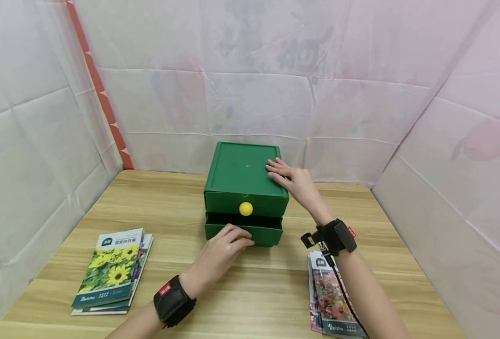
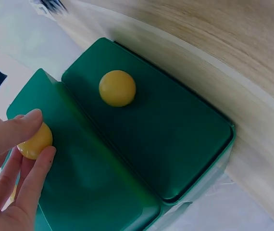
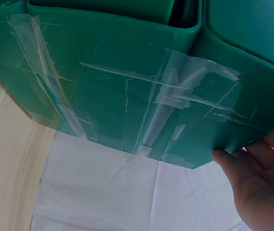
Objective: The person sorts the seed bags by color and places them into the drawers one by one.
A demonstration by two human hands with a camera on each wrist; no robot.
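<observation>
A green two-drawer box [image 1: 241, 172] stands at the middle of the wooden table [image 1: 250, 292]. Its upper drawer [image 1: 224, 202] is closed and carries a yellow knob [image 1: 245, 208]. The lower drawer [image 1: 266, 233] is pulled out a little, showing a dark gap above it. My left hand [image 1: 233, 238] pinches the lower drawer's yellow knob [image 2: 35, 142] between thumb and fingers [image 2: 40, 135]; the upper knob [image 2: 117, 88] is free. My right hand [image 1: 285, 176] lies flat on the box's top at its right edge, and its fingers [image 3: 223, 158] touch the taped side of the box [image 3: 127, 86].
A stack of sunflower booklets [image 1: 114, 270] lies on the table at front left. More flower booklets [image 1: 330, 296] lie at front right, partly under my right forearm. White sheet walls [image 1: 29, 141] close in the table on the left, back and right.
</observation>
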